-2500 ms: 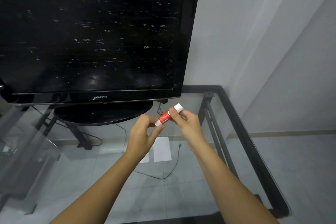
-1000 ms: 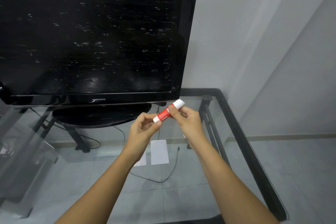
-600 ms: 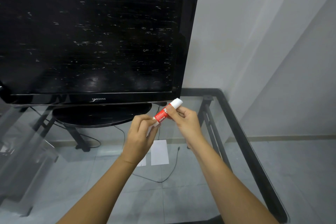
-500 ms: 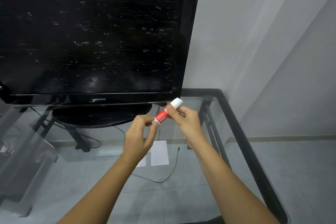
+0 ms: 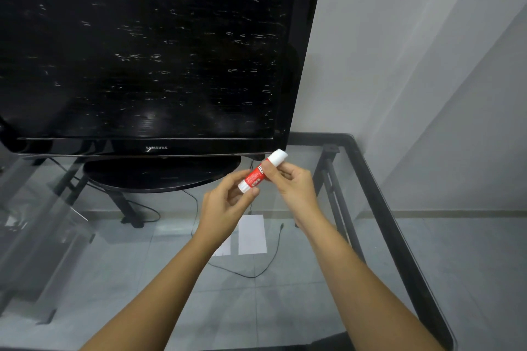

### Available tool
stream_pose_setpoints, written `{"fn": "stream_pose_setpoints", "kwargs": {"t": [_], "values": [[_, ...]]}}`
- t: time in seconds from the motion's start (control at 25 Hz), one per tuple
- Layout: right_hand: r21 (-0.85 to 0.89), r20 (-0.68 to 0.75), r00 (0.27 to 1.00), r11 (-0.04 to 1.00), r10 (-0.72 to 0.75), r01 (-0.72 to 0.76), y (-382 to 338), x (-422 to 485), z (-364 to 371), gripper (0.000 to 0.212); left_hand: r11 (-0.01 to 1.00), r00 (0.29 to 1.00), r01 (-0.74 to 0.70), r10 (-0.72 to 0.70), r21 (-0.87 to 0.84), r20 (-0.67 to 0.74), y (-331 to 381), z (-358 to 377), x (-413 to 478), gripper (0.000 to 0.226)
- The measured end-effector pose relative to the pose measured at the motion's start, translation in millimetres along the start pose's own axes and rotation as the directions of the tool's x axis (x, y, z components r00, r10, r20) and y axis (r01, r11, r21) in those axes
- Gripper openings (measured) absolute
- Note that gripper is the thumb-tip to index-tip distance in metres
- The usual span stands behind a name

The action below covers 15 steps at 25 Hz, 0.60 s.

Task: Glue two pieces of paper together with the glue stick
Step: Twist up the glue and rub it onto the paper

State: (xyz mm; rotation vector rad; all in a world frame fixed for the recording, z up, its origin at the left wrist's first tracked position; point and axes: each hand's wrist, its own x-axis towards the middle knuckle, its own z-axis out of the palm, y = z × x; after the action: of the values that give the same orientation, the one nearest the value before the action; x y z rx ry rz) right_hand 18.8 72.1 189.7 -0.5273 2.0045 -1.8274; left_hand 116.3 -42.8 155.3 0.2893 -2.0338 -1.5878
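Observation:
I hold a red glue stick (image 5: 256, 176) with white ends, tilted up to the right, above the glass table. My right hand (image 5: 293, 184) grips its upper half near the white cap. My left hand (image 5: 225, 205) pinches the white lower end with thumb and fingers. Below the hands, one white paper (image 5: 252, 234) lies flat on the glass. A second white paper (image 5: 224, 248) lies just left of it, mostly hidden behind my left wrist.
A large black TV (image 5: 148, 48) on an oval stand (image 5: 159, 172) fills the back left of the glass table (image 5: 385, 208). The table's black frame runs along the right side. A thin black cable (image 5: 268, 262) shows through the glass by the papers.
My left fingers have shifted on the stick's lower end, turning around it. The glue stick stays held at about the same place and tilt.

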Motion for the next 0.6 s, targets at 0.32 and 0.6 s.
{"fn": "stream_pose_setpoints", "kwargs": {"t": [0.32,0.6], "values": [[-0.531,0.097,0.990,0.847,0.102,-0.035,89,17,-7,0.062,0.917,0.925,0.351,-0.371,-0.192,-0.081,-50,-4,-14,0.025],[-0.879,0.366,0.895,0.412,0.256,0.242,197,14,-6,0.064,0.872,0.867,0.478,-0.488,-0.109,-0.098,-97,-14,-38,0.023]]}}
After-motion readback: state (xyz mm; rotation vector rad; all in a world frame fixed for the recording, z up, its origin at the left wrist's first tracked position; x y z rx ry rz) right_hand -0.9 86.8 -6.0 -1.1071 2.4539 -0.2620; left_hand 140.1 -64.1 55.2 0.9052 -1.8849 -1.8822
